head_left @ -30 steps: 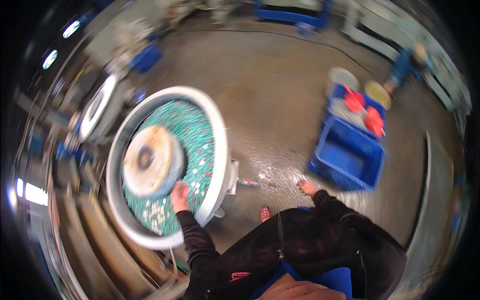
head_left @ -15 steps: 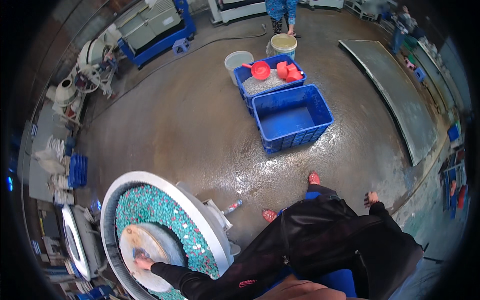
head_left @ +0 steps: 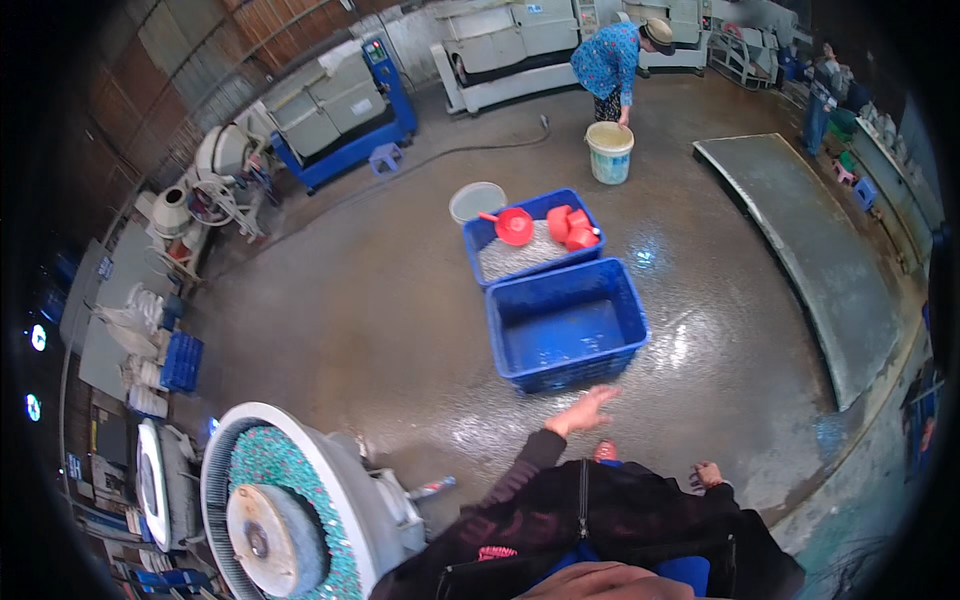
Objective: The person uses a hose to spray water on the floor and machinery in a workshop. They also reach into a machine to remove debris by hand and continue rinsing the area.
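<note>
From the head view, the change is plain: half a second ago the left hand rested on the pale centre disc (head_left: pixel 265 535) of the round tumbling bowl (head_left: pixel 225 455). Now the left hand (head_left: pixel 585 410) is off it and stretched forward over the wet floor (head_left: pixel 350 310), so the bowl of green chips stands untouched at the lower left. Its grip is released, with fingers spread and nothing in them. It points toward the empty blue crate (head_left: pixel 565 325), which sits just beyond it, near but not touching. The small pale shape by the dark jacket may be the right hand (head_left: pixel 705 470), though the fisheye leaves it too small to be sure, and I cannot tell its grip. Behind the empty crate, touching it, a second blue crate (head_left: pixel 483 240) holds grey-white pieces and red scoops (head_left: pixel 570 228), with a grey basin (head_left: pixel 477 200) beside it. Farther off another person (head_left: pixel 610 60) bends to a pale bucket (head_left: pixel 610 150). A stack of small blue trays (head_left: pixel 180 360) and white sacks (head_left: pixel 140 310) stand at the left wall, and the jacket sleeve carries a small red label (head_left: pixel 497 552).
</note>
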`<state>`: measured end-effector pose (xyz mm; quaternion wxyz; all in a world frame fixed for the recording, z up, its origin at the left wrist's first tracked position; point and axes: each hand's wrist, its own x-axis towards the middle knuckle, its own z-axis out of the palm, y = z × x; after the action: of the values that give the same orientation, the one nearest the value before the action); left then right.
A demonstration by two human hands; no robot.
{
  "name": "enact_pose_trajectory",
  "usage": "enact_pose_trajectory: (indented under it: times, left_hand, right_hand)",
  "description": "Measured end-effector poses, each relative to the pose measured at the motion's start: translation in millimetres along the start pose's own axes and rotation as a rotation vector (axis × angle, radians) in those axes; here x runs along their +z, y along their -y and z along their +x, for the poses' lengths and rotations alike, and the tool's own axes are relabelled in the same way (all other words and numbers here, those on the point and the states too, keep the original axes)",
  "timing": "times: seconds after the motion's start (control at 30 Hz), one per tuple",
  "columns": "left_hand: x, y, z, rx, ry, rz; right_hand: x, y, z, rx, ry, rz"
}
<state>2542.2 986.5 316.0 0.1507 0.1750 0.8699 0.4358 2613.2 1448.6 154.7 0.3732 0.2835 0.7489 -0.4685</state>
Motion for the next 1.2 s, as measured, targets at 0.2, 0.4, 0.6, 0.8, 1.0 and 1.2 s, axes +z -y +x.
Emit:
enact_pose_trajectory:
  times: [0.2,0.4,0.6,0.8,1.0,1.2]
  left_hand:
    - [-57.4,-0.9,130.3,-0.260,-0.410,-0.122]
    - [3.7,157.6,121.9,-0.537,-0.025,0.434]
    - [74.5,233.6,158.6,-0.753,0.570,0.270]
    - [10.3,199.1,458.0,-0.691,0.066,0.359]
    - [-89.4,69.5,771.9,-0.142,-0.264,0.276]
    - [-147.6,-15.3,962.0,-0.118,-0.317,0.095]
  right_hand:
    - [-101.9,9.2,-31.5,-0.287,-0.312,0.268]
    - [-160.0,101.6,-44.1,-0.356,-0.475,0.455]
    - [-305.6,289.2,37.1,-0.682,-0.620,0.616]
    - [-433.5,360.4,162.4,-0.543,-0.605,0.574]
    - [-425.9,322.9,272.3,0.046,-0.212,0.197]
    - [-506.6,373.8,368.7,0.082,-0.201,0.069]
